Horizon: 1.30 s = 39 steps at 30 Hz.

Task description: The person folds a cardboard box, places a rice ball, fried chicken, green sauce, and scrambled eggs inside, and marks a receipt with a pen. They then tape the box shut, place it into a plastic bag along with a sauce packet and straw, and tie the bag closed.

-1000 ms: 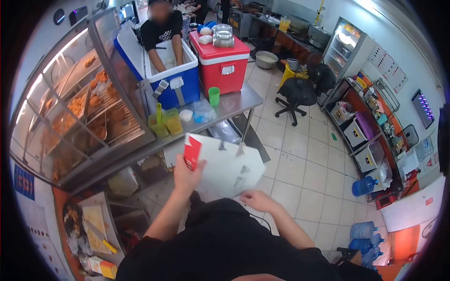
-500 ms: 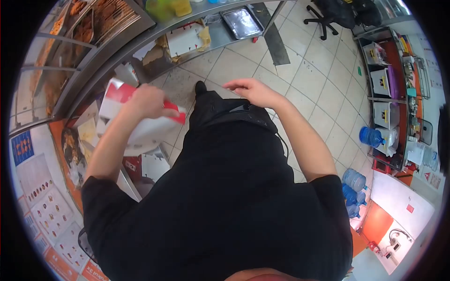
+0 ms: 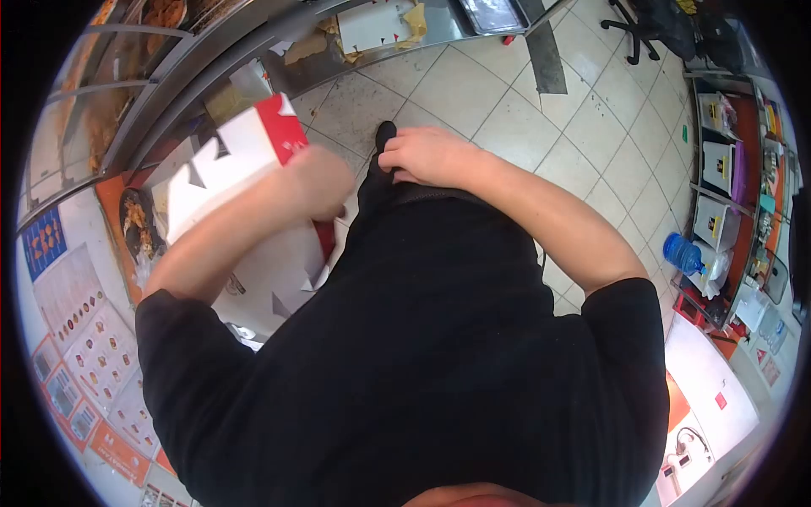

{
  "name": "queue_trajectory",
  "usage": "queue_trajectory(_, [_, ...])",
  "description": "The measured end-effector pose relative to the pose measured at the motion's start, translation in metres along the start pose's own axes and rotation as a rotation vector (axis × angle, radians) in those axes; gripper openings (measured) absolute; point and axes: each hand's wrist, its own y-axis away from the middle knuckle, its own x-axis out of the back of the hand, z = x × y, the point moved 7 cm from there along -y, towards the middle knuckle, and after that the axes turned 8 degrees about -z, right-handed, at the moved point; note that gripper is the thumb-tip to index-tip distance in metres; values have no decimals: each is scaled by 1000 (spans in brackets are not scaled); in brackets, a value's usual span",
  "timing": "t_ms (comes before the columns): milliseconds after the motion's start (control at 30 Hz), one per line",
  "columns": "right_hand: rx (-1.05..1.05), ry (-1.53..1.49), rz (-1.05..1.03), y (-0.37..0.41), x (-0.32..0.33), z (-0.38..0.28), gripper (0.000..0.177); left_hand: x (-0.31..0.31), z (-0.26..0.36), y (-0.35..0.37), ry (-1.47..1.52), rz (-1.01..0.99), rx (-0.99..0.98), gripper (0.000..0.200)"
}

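Blur hides whether my left fingers [image 3: 334, 188] grip the white-and-red carton [image 3: 239, 152] beside them; it's probably light, stiffish, easily creased, best pinched by an edge. My right fingers [image 3: 404, 155] bend loosely, seemingly empty.

Food-shop kitchen: glass food cabinet [image 3: 72, 128], metal tray [image 3: 492, 13], picture posters [image 3: 101, 319].

I've got a black short-sleeved top [image 3: 405, 372] filling my view from centre down to 6 o'clock, curved neckline [image 3: 473, 487] at the bottom edge. Loose left sleeve [image 3: 190, 334] at 8, right sleeve [image 3: 625, 325] at 3, both plain black. Left hand [image 3: 319, 182] and right hand [image 3: 431, 156] bare, forearms too. Black trousers [image 3: 376, 196] toward 12, then one dark, round-toed shoe [image 3: 385, 133]. I can't make out markings on the cloth.
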Motion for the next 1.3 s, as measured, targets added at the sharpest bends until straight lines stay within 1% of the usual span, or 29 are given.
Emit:
queue_trajectory(33, [12, 113, -8, -11, 5, 1, 13, -5, 8, -4, 52, -19, -69, 36])
queue_trajectory(67, [62, 196, 60, -19, 15, -1, 14, -11, 9, -8, 101, -38, -137, 38])
queue_trajectory(100, [58, 191, 61, -28, 22, 3, 14, -17, -3, -10, 99, -41, -141, 38])
queue_trajectory(167, [134, 355, 101, -46, 39, 2, 14, -26, -33, -15, 376, -58, -174, 45])
queue_trajectory(200, [122, 348, 97, -56, 45, 5, 14, -30, -44, -16, 372, -61, -188, 45])
queue_trajectory(267, [163, 430, 20, -74, 52, 6, 12, -34, -65, -19, 575, -87, -216, 52])
queue_trajectory(400, [193, 366, -74, -117, 60, 7, 12, -32, -100, -19, 575, -32, -228, 54])
queue_trajectory(467, [197, 397, -22, -130, 71, 16, 12, -41, -122, -23, 650, -45, -239, 56])
queue_trajectory(500, [187, 400, -30, -132, 74, 22, 12, -48, -131, -20, 647, -40, -250, 56])
queue_trajectory(567, [65, 407, 8, -118, 92, 47, 11, -61, -150, -6, 617, 35, -230, 56])
queue_trajectory(633, [-79, 397, -42, -89, 98, 66, 11, -72, -163, 2, 648, 68, -251, 54])
queue_trajectory(667, [-159, 381, -61, -72, 97, 67, 11, -76, -168, 2, 652, 93, -263, 52])
queue_trajectory(733, [-256, 232, -49, -44, 93, 53, 8, -81, -171, 2, 663, 118, -283, 51])
queue_trajectory(767, [-258, 236, -57, -34, 86, 44, 8, -84, -172, 0, 650, 106, -284, 51])
queue_trajectory(833, [-432, 33, 29, -12, 74, 39, 6, -84, -174, 1, 634, 97, -290, 51])
queue_trajectory(867, [-439, 35, 33, -11, 73, 33, 6, -84, -177, 2, 631, 88, -297, 50])
queue_trajectory(933, [-529, 12, 127, -12, 73, 28, 7, -77, -182, 6, 615, 75, -304, 50])
queue_trajectory(967, [-541, 9, 142, -17, 74, 28, 7, -72, -185, 8, 581, 18, -270, 50])
queue_trajectory(1000, [-595, -68, 226, -23, 80, 33, 7, -68, -188, 10, 540, -39, -237, 51])
queue_trajectory(1033, [-649, -143, 314, -27, 87, 37, 7, -62, -190, 10, 510, -41, -241, 51])
queue_trajectory(1067, [-664, -301, 338, -31, 90, 38, 10, -50, -194, 11, 540, 39, -227, 52])
queue_trajectory(1100, [-677, -306, 364, -32, 89, 39, 10, -39, -199, 12, 569, 118, -214, 52])
queue_trajectory(1133, [-657, -411, 436, -33, 88, 42, 11, -28, -198, 12, 544, 111, -216, 52])
queue_trajectory(1167, [-631, -516, 508, -34, 87, 44, 12, -11, -196, 11, 512, 149, -196, 53])
queue_trajectory(1200, [-638, -526, 528, -36, 89, 45, 12, 3, -193, 9, 483, 186, -177, 54])
queue_trajectory(1233, [-625, -563, 519, -41, 92, 44, 12, 8, -187, 2, 466, 176, -181, 54])
queue_trajectory(1300, [-618, -599, 526, -46, 95, 43, 12, 17, -173, -14, 200, 182, -180, 54])
